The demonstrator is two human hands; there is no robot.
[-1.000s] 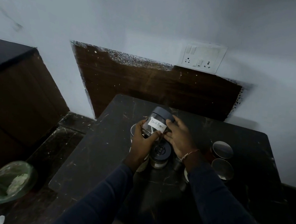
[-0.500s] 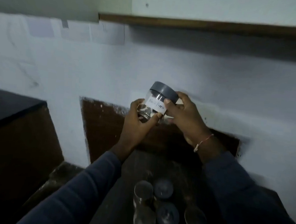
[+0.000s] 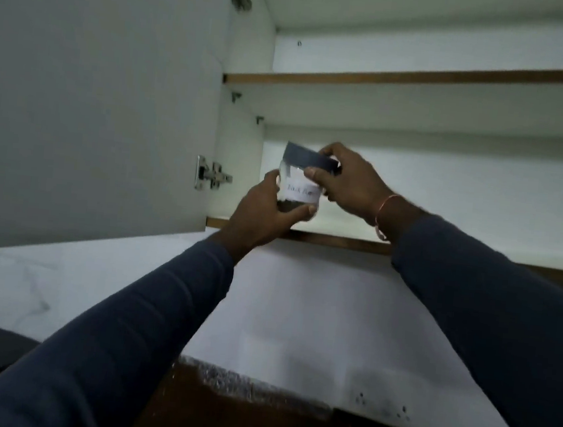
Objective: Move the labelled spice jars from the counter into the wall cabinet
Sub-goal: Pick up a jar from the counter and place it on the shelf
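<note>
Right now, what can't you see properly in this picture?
All in the head view:
The label on the jar: its second word is blurred by motion.
The jar's contents: the left hand grips round the bottom, so only a dark bit shows.
The top of the lower shelf: seen from below, its front edge hides it, so whether the jar rests on it is unclear.
The top of the upper shelf: hidden likewise.

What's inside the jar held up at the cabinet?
A dark layer shows at the bottom of the clear jar. Its label, the left hand and right hand cover much of the glass, hiding the fill level.
</note>
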